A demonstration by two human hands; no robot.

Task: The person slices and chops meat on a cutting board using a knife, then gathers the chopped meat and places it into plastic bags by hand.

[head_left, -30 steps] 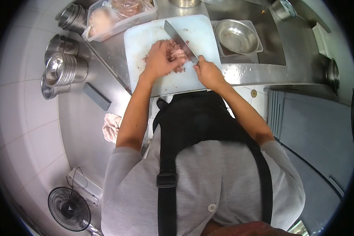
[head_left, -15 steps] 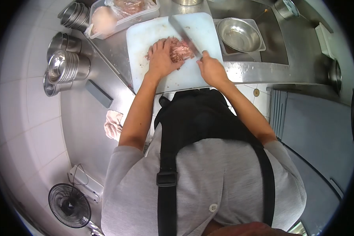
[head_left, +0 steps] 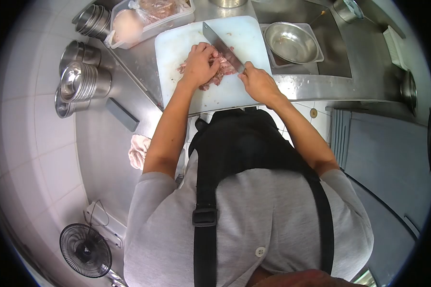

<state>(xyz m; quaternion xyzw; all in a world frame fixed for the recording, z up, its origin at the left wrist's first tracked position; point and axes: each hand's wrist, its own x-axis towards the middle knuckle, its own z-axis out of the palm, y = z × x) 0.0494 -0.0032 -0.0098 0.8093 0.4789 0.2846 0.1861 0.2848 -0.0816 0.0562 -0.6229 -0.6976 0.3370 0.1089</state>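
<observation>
My right hand [head_left: 259, 85] is wrapped around the handle of a cleaver [head_left: 223, 49]. Its broad blade points up and to the left across the cutting board [head_left: 177, 44], along the edge of a pile of chopped raw meat [head_left: 226, 67]. On the left part of that pile rests my left hand [head_left: 199, 66], its fingers curled and pressed together on the meat, close to the blade. Part of the meat is hidden under this hand. Small scraps lie scattered on the white board.
A plastic tub [head_left: 152, 29] with bagged food stands behind the board on the left. To the right, a metal bowl [head_left: 290, 43] sits in a tray by the sink. Stacked metal pots [head_left: 84, 82], a grey block [head_left: 122, 115] and a cloth [head_left: 139, 151] are on the left counter.
My left hand's fingers have drawn in and curled more over the meat. The cleaver's blade has turned to show more of its flat side, and some meat has spread toward me.
</observation>
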